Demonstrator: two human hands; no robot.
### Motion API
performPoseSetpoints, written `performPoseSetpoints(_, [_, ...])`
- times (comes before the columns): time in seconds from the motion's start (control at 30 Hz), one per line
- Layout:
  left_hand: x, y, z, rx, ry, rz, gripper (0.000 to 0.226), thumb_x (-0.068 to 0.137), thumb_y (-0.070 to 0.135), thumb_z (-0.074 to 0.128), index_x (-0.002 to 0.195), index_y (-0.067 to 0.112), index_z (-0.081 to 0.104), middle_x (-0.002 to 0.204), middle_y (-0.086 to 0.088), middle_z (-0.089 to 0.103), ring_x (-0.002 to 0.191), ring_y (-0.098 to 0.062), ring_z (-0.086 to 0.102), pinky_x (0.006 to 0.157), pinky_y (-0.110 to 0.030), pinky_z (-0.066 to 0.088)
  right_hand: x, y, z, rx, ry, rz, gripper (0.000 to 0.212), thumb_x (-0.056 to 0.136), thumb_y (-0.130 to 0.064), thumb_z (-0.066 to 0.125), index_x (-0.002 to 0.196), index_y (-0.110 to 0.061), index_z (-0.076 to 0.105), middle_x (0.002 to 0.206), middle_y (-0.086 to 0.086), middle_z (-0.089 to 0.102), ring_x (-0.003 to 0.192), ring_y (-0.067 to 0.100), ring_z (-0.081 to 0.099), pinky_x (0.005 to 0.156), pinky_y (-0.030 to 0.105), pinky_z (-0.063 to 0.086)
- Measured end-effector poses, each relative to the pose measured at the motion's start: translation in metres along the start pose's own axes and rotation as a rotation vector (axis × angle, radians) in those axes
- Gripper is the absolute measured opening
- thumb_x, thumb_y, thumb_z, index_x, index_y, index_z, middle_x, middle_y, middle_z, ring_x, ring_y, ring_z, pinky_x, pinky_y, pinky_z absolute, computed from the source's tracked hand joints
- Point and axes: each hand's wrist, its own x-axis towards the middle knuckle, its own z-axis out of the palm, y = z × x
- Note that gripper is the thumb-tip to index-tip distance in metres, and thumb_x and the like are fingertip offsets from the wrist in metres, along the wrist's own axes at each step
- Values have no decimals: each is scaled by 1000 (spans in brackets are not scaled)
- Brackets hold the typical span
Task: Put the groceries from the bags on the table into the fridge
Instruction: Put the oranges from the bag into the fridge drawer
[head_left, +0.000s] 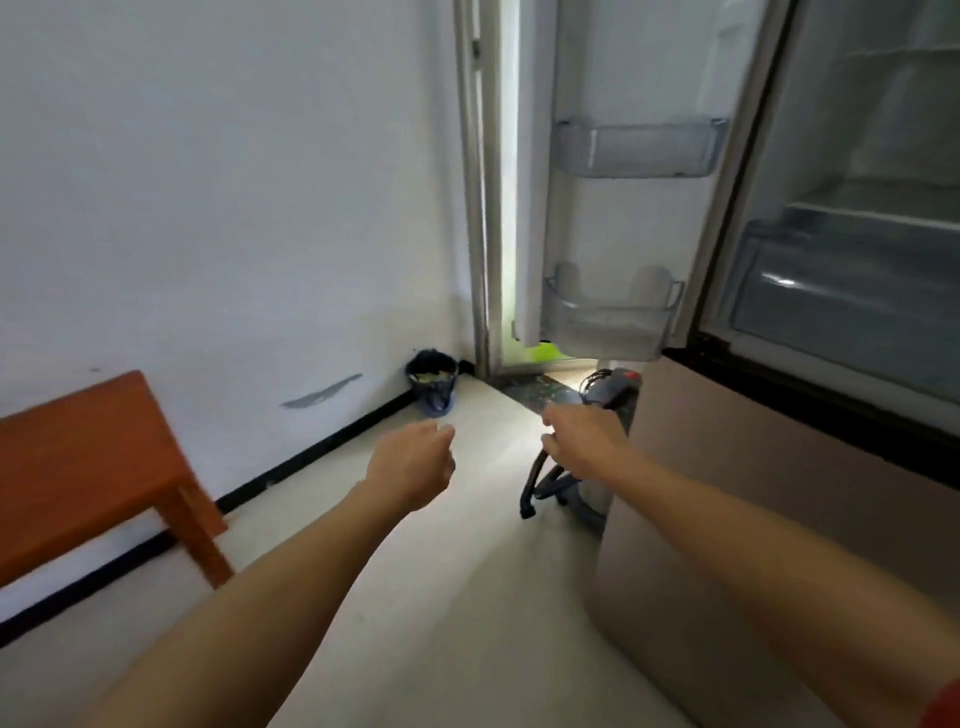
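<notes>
1. We get one wide head view, looking forward and down past both forearms.
2. It faces the open fridge (857, 218) at right, near; wall (208, 182) and floor (441, 597) fill the left.

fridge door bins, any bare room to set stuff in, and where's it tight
Both door bins look empty: the upper bin and the lower bin. The fridge shelves also look bare. It is crowded on the floor below the door, by the vacuum and the waste bin.

Left hand (415, 460) and right hand (584, 441) outstretched, seemingly loosely curled, empty.
</notes>
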Motion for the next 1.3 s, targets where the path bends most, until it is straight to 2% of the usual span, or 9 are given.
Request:
performPoseSetpoints(0.17, [-116, -121, -1, 22, -35, -300, 22, 95, 29, 41, 104, 14, 55, 100, -4, 58, 90, -26, 60, 70, -36, 48, 22, -145, 9, 26, -11, -255, 32, 97, -36, 44, 122, -17, 53, 119, 8, 61, 106, 31, 59, 82, 37, 44])
performPoseSetpoints(0.37, [-259, -256, -11, 9, -59, -579, 17, 95, 31, 46, 99, 19, 58, 92, 4, 61, 81, -17, 60, 67, -30, 46, 35, -344, 13, 48, 29, -523, 29, 98, -37, 44, 117, -18, 54, 108, 4, 63, 94, 26, 61, 70, 35, 42])
performPoseSetpoints(0.53, [-372, -371, -23, 75, -94, -797, 17, 95, 31, 44, 103, 19, 54, 100, -2, 61, 89, -23, 61, 70, -35, 47, 35, -518, 15, 114, 5, -675, 25, 98, -36, 42, 114, -19, 53, 104, 2, 63, 88, 22, 61, 74, 33, 48])
performPoseSetpoints(0.63, [-417, -425, -23, 49, -124, -909, 15, 94, 31, 46, 101, 20, 54, 101, -1, 62, 89, -23, 61, 69, -35, 46, 39, -595, 14, 117, -16, -758, 17, 98, -34, 42, 101, -20, 50, 96, 2, 61, 80, 21, 59, 72, 34, 49])
performPoseSetpoints(0.7, [-438, -456, -16, 35, -131, -974, 16, 95, 32, 46, 102, 21, 55, 101, 0, 61, 90, -21, 60, 69, -34, 44, 46, -639, 18, 129, -35, -791, 15, 98, -33, 43, 99, -20, 50, 93, 1, 60, 79, 20, 58, 70, 33, 47])
performPoseSetpoints(0.83, [-464, -512, 10, -7, -151, -1072, 16, 95, 32, 46, 102, 22, 55, 101, 0, 61, 91, -21, 59, 71, -33, 45, 69, -714, 37, 114, -96, -860, 21, 98, -33, 43, 112, -21, 52, 103, 2, 61, 89, 23, 60, 68, 32, 42])
performPoseSetpoints(0.97, [-474, -580, 37, -23, -153, -1131, 19, 94, 31, 46, 105, 20, 56, 105, -1, 61, 98, -24, 60, 78, -37, 49, 111, -790, 58, 112, -112, -917, 28, 97, -34, 46, 120, -19, 53, 114, 6, 62, 103, 30, 61, 80, 39, 48])
performPoseSetpoints(1.07, [-470, -632, 57, -41, -132, -1179, 24, 95, 33, 47, 112, 21, 57, 109, -1, 60, 103, -23, 59, 81, -36, 48, 149, -842, 77, 124, -131, -940, 29, 98, -35, 46, 121, -19, 54, 117, 6, 62, 106, 29, 61, 83, 39, 49])
performPoseSetpoints(1.3, [-461, -726, 104, -181, -151, -1251, 26, 95, 33, 48, 118, 22, 56, 109, 1, 61, 100, -19, 60, 82, -32, 50, 230, -949, 110, 126, -224, -971, 30, 97, -36, 49, 121, -20, 56, 119, 5, 63, 109, 27, 60, 85, 38, 48])
